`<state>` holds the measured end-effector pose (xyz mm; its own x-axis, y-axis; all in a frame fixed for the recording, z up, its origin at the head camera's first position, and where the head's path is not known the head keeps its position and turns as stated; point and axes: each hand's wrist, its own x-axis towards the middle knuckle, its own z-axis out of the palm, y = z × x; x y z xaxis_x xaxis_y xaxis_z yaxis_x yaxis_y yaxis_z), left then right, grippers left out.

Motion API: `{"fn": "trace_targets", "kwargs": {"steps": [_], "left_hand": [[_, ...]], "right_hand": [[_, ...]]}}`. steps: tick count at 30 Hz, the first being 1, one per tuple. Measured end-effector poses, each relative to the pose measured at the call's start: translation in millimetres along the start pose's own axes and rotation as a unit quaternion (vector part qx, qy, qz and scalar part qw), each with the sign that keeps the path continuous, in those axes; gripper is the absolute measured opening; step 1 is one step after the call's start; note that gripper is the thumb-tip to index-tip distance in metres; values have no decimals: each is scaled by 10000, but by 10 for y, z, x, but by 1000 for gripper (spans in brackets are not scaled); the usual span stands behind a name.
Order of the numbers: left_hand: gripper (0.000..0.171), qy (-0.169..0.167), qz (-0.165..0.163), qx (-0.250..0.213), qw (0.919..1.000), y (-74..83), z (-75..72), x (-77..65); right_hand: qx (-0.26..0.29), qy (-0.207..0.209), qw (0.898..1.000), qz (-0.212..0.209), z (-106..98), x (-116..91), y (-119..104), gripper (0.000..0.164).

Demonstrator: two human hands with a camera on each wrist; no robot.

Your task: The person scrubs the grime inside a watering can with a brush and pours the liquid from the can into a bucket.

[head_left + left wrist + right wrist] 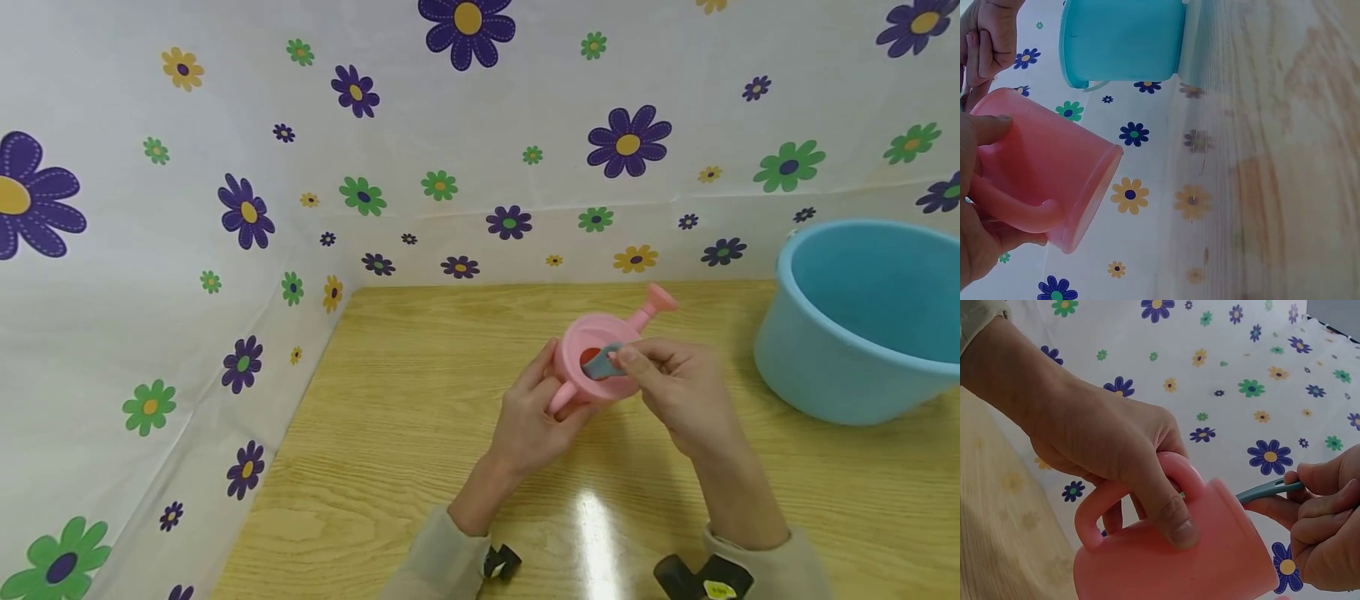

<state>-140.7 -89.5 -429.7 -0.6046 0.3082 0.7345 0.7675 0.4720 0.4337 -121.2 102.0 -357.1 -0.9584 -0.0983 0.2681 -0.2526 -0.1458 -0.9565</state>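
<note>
My left hand [528, 421] grips a pink toy watering can [566, 346], fingers around its body by the looped handle [1094, 512]. In the right wrist view the thumb presses flat on the can's side. The can is held above the table, its base showing in the left wrist view, and its spout [656, 302] points to the far right. Between thumb and fingers my right hand [686, 392] pinches a blue-grey slotted handle [1269, 489]. Its other end reaches into the can's mouth, so the tool's kind is hidden. Something red [591, 357] shows inside the can.
A large light-blue bucket [825, 367] stands on the wooden table [375, 417] to the right of my hands. White cloth with flower prints [480, 158] hangs behind the table and along its left side. Black wrist cameras sit at both sleeves.
</note>
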Motion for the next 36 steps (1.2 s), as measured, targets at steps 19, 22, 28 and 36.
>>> {"fn": "trace_targets", "kwargs": {"steps": [19, 22, 28, 36], "left_hand": [[36, 177, 519, 163, 9984, -11, 10, 13], [37, 166, 488, 185, 9985, -11, 12, 7], [39, 114, 453, 170, 9988, -22, 25, 0], [36, -129, 226, 27, 9997, -6, 34, -18]], "right_hand": [[152, -94, 9998, -9, -59, -34, -48, 32], [310, -62, 9994, -101, -77, -46, -79, 32], [574, 15, 9979, -304, -137, -63, -130, 30], [672, -261, 9962, -479, -196, -57, -123, 28]]}}
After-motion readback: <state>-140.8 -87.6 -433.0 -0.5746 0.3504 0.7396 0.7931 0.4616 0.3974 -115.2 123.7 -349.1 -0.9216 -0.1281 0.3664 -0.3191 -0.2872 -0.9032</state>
